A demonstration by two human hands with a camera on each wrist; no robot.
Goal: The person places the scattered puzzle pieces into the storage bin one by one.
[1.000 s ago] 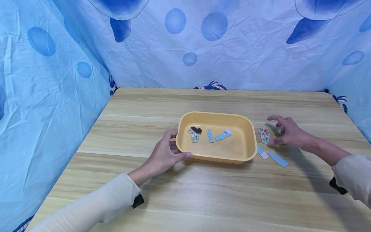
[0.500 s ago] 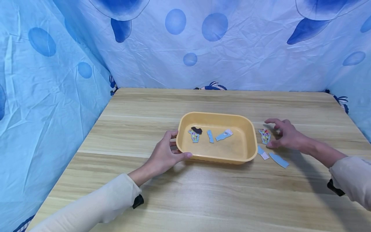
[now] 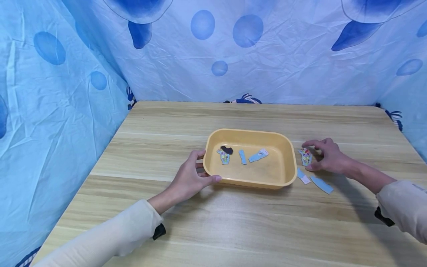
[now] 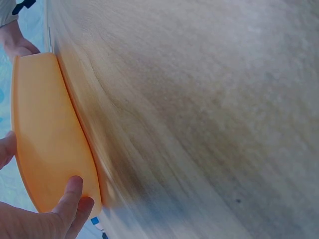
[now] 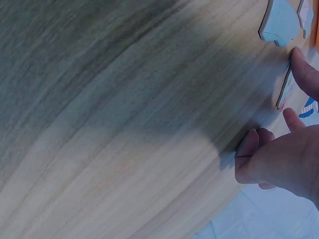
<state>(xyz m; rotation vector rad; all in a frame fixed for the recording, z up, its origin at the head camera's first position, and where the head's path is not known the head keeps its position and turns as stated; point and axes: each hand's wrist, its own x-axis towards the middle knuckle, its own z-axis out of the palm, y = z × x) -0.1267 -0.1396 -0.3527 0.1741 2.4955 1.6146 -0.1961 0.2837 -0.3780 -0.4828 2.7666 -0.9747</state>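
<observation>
A yellow plastic basin (image 3: 248, 178) sits mid-table, held at its left end by my left hand (image 3: 191, 178), thumb on the near side and fingers on the end wall. Inside lie several flat jigsaw puzzle pieces: a light-blue one (image 3: 258, 155), a narrow one (image 3: 242, 157), a colourful one (image 3: 224, 157) overlapped by a black one (image 3: 227, 150). My right hand (image 3: 331, 157) is over a colourful piece (image 3: 305, 157) right of the basin, thumb at its near edge and index finger at its far edge. The piece lies flat on the table.
Two more light-blue puzzle pieces lie nearer on the wooden table (image 3: 166, 148): a pink-tipped one (image 3: 303, 175) beside the basin and a long one (image 3: 321, 184) to its right. Blue patterned cloth (image 3: 283, 66) hangs behind and at both sides of the table.
My right hand has moved slightly left over the colourful piece, its thumb and index finger coming closer to the piece's edges. My left hand and the basin have stayed in place.
</observation>
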